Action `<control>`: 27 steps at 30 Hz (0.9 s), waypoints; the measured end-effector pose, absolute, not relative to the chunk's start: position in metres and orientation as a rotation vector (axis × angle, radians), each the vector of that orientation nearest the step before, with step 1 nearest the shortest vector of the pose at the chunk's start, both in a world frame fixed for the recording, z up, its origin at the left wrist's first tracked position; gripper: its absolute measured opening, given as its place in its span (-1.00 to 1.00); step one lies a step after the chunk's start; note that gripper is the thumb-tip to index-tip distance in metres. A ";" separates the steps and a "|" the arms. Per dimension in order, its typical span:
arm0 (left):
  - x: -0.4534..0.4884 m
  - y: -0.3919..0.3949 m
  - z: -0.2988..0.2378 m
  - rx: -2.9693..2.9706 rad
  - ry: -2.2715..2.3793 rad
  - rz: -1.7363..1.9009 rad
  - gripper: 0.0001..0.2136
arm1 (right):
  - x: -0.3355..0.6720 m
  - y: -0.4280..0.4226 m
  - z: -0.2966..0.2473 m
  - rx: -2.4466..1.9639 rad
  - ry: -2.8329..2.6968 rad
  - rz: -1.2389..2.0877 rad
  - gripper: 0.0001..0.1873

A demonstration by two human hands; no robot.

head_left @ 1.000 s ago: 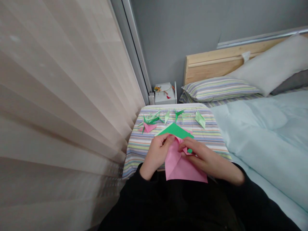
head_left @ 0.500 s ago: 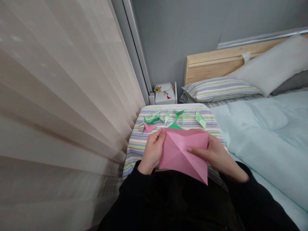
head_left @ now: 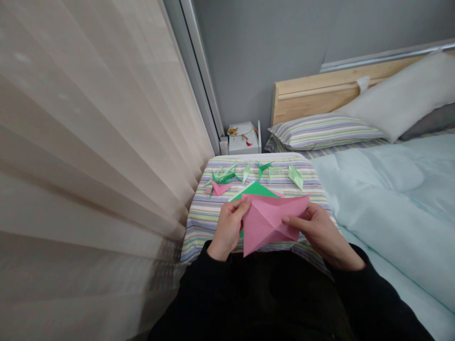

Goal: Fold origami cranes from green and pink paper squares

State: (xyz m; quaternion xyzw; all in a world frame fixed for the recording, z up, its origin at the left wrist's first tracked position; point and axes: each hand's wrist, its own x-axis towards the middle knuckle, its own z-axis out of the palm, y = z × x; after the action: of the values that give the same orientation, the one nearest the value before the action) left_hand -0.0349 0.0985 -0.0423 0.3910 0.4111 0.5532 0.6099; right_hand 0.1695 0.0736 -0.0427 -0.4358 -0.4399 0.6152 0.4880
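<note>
A creased pink sheet of origami paper (head_left: pixel 268 220) is held up between both hands above the small table. My left hand (head_left: pixel 229 225) pinches its upper left corner, thumb in front. My right hand (head_left: pixel 318 229) grips its right side, the thumb lying on the front near the middle and the other fingers mostly hidden behind. Past the sheet, a green paper (head_left: pixel 256 189) lies on the striped cloth, partly covered from view. Beyond it are green folded paper pieces (head_left: pixel 223 176) and a pink folded piece (head_left: pixel 219 188).
The small table has a striped cloth (head_left: pixel 202 220). Light green folded paper (head_left: pixel 295 176) lies at its far right. Behind stands a white cabinet (head_left: pixel 243 142) with small items on top. A pleated curtain (head_left: pixel 106 142) hangs at left; a bed with a pale blue quilt (head_left: pixel 391 189) is at right.
The pink sheet has bent along its creases, its lower right corner drawn up and back. Both hands have shifted slightly right and down, showing more of the green paper.
</note>
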 end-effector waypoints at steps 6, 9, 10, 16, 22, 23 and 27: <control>-0.031 0.096 -0.035 0.851 0.944 1.280 -0.51 | 0.173 0.072 -0.045 -1.158 -1.055 1.493 -0.52; -0.037 0.097 -0.035 0.915 0.927 1.246 -0.57 | 0.179 0.071 -0.041 -1.175 -1.084 1.533 -0.55; -0.039 0.097 -0.035 0.953 0.915 1.228 -0.62 | 0.180 0.071 -0.039 -1.173 -1.085 1.546 -0.55; -0.045 0.096 -0.030 1.188 0.920 1.091 -0.56 | 0.180 0.071 -0.034 -1.199 -1.143 1.400 -0.54; -0.039 0.096 -0.031 1.146 0.971 1.166 -0.66 | 0.177 0.066 -0.031 -1.200 -1.231 1.255 -0.56; -0.038 0.096 -0.032 1.152 0.973 1.171 -0.68 | 0.178 0.066 -0.030 -1.189 -1.243 1.253 -0.57; -0.040 0.098 -0.030 1.197 0.985 1.179 -0.73 | 0.183 0.066 -0.030 -1.147 -1.282 1.273 -0.62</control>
State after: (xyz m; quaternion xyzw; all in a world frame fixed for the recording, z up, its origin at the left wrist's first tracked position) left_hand -0.0403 0.0976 -0.0305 0.5083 0.4182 0.5005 0.5624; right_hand 0.1827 0.0662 -0.0298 -0.4702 -0.5255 0.5217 0.4802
